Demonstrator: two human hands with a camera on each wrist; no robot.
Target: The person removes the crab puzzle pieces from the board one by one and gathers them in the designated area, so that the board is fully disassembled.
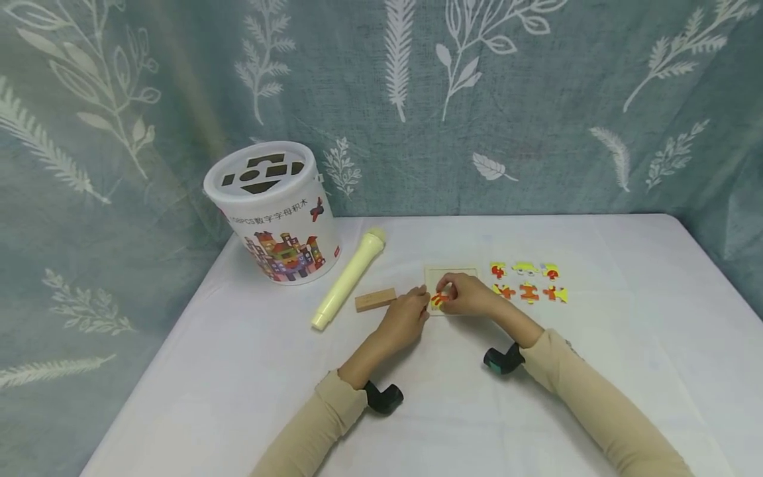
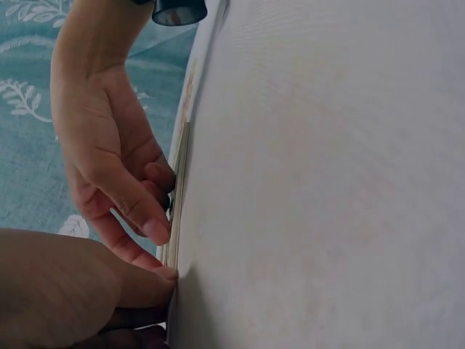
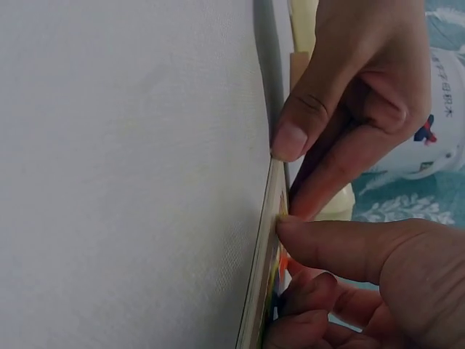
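A small square puzzle tray (image 1: 437,273) lies flat on the table, with a red-and-yellow jigsaw piece (image 1: 438,301) in its near part. My left hand (image 1: 405,318) holds the tray by its left side, the thumb at the near corner and the fingers along the edge. Over the tray, my right hand (image 1: 467,295) has curled fingers and pinches at the jigsaw piece, which its fingertips partly hide. Both wrist views show the tray edge-on; the left wrist view has the right hand (image 2: 116,167) at its rim, and the right wrist view shows the left hand (image 3: 356,94) there.
Right of the tray lie several loose jigsaw pieces (image 1: 529,293) in two rows. To the left are a wooden block (image 1: 375,300), a pale yellow stick (image 1: 348,278) and a white block bucket (image 1: 280,225) with a slotted lid. A patterned curtain (image 1: 369,99) hangs behind the table.
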